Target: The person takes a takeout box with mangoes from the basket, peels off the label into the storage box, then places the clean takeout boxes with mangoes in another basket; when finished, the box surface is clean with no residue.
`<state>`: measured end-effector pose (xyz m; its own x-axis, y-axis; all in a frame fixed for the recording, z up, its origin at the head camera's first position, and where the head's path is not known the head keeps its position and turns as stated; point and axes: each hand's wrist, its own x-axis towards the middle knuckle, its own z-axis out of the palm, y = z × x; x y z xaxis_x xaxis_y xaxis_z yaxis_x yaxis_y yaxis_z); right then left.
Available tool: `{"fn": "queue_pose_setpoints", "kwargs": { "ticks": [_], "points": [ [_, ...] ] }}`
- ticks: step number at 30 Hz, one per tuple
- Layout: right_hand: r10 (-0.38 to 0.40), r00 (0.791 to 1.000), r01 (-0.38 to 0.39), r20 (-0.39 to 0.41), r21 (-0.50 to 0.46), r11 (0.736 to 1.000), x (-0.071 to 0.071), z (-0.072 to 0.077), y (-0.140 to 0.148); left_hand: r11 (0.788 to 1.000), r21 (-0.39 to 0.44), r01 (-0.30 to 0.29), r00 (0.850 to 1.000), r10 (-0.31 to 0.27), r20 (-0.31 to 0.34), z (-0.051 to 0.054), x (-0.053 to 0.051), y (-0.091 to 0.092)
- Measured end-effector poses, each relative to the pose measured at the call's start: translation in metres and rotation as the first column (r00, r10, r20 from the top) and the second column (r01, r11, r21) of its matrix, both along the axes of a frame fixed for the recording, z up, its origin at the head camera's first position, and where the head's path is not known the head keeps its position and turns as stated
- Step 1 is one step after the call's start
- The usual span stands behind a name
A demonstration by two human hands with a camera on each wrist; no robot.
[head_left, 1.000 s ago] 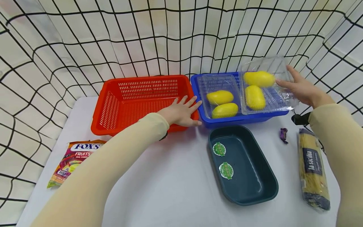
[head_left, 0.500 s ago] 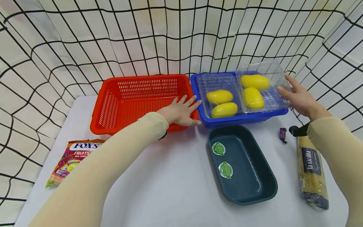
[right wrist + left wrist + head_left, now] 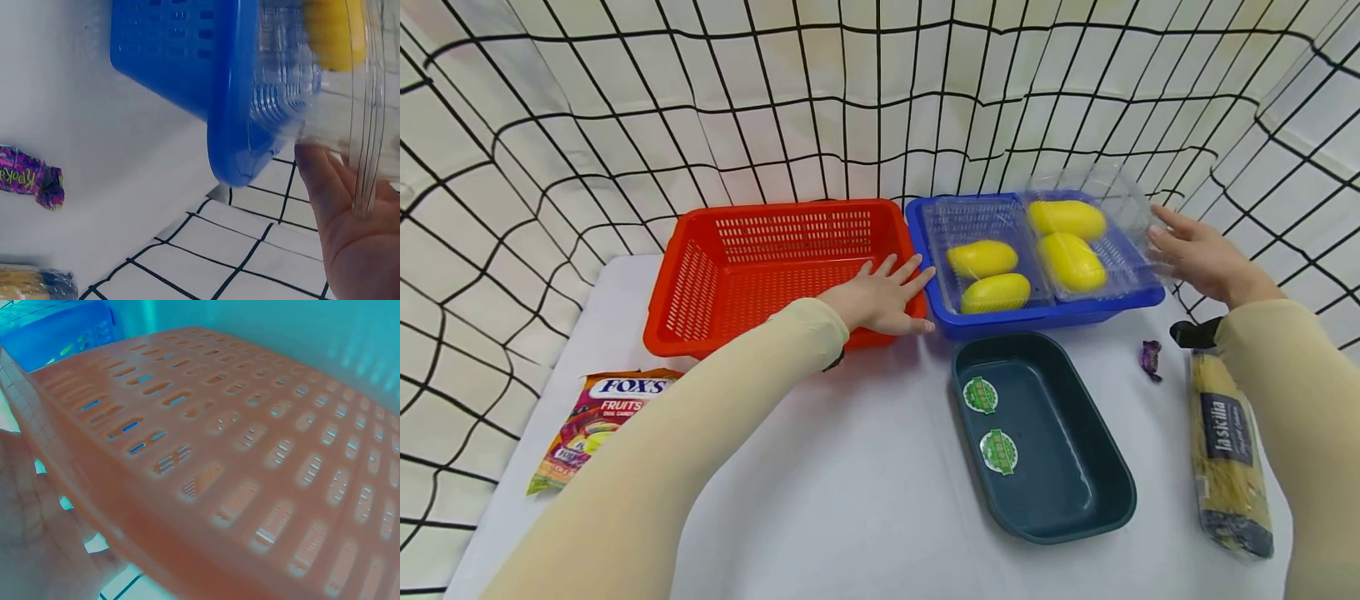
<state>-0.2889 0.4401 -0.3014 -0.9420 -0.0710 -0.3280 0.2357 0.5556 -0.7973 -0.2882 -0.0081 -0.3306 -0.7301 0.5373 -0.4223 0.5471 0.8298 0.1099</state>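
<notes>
My right hand (image 3: 1206, 254) grips the right edge of a clear plastic container (image 3: 1123, 221), thumb on one side of its wall and fingers on the other. Inside it lie two yellow oval, mango-like fruits (image 3: 1067, 218). This container sits tilted over the right half of the blue basket (image 3: 1030, 323). On the basket's left half is a second clear container (image 3: 973, 221) with two more yellow fruits (image 3: 996, 293). Fingers spread, my left hand (image 3: 876, 300) rests on the right rim of the red basket (image 3: 782, 208); part of it also shows beside that rim in the left wrist view.
A dark teal tray (image 3: 1045, 467) with two green stickers stands in front of the blue basket. Right of it lie a purple-wrapped candy (image 3: 1150, 360) and a spaghetti pack (image 3: 1228, 450). A candy bag (image 3: 595, 425) lies at left. Black netting (image 3: 820, 100) surrounds the table.
The container in my right hand has come down and slightly left over the blue basket, its fruits shifting with it. My left hand stays put on the red basket.
</notes>
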Motion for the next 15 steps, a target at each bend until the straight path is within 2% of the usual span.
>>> {"fn": "queue_pose_setpoints", "kwargs": {
  "ticks": [3, 6, 11, 13, 15],
  "points": [
    [-0.015, 1.0, 0.015, -0.014, 0.036, 0.999, -0.002, -0.004, -0.003, 1.0, -0.002, -0.002, 1.0, 0.002, -0.001, -0.001, 0.0, 0.001],
    [0.006, 1.0, -0.005, -0.008, 0.095, 0.995, -0.002, -0.006, -0.004, 1.0, 0.001, -0.005, 1.0, 0.005, -0.001, -0.002, 0.0, 0.001],
    [0.06, 0.997, -0.068, 0.038, 0.264, 0.962, -0.003, -0.001, 0.0, 1.0, 0.003, -0.002, 1.0, 0.002, -0.004, -0.003, -0.001, 0.002],
    [0.058, 0.997, -0.07, 0.046, 0.303, 0.95, -0.005, 0.002, -0.003, 1.0, -0.002, -0.001, 1.0, 0.001, -0.008, -0.003, -0.001, 0.001],
    [0.045, 0.999, -0.046, 0.01, 0.34, 0.939, -0.007, 0.003, -0.011, 1.0, -0.006, -0.003, 1.0, 0.003, -0.011, -0.003, -0.001, 0.001]
  ]
}}
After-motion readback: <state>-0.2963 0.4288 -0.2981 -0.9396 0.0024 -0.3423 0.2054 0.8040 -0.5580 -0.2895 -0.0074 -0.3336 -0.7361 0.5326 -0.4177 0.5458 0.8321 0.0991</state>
